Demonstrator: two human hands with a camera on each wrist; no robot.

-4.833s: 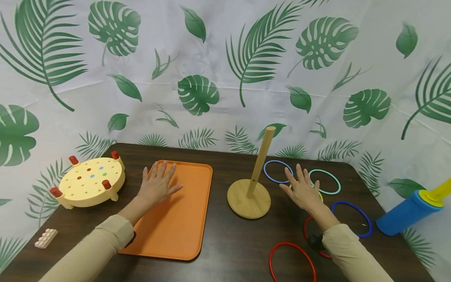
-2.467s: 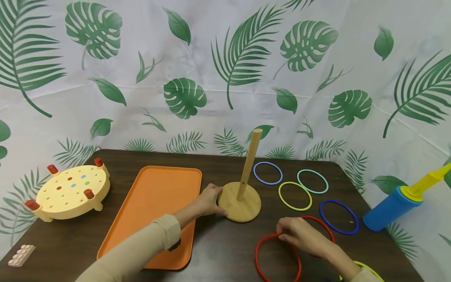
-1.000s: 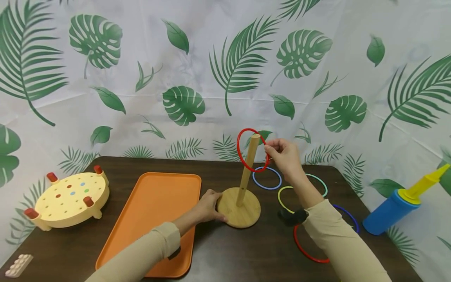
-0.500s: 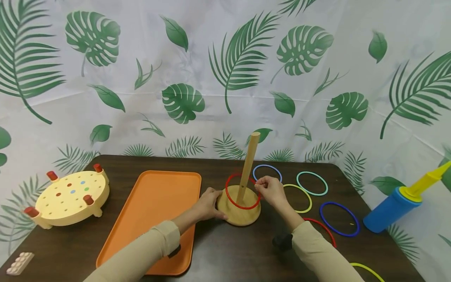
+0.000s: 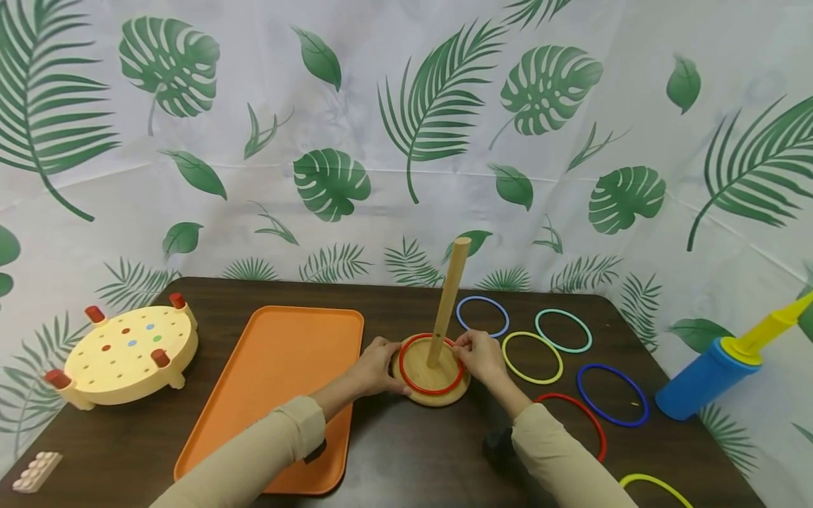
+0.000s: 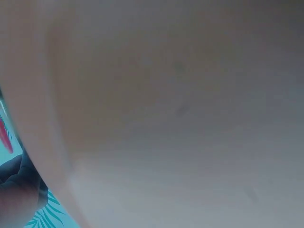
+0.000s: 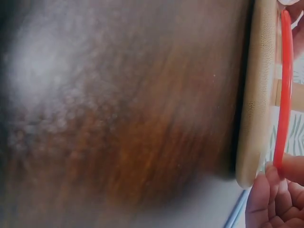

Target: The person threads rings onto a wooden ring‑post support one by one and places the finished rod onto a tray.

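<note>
The left wrist view is a blur of pale surface, showing nothing clear. Around the wooden peg (image 5: 448, 302), a red ring (image 5: 432, 365) lies on the round base (image 5: 432, 395). The right hand (image 5: 480, 355) pinches the ring's right edge, fingertips (image 7: 270, 199) curled; the left hand (image 5: 376, 365) grips the base's left rim, arm bent inward.
</note>
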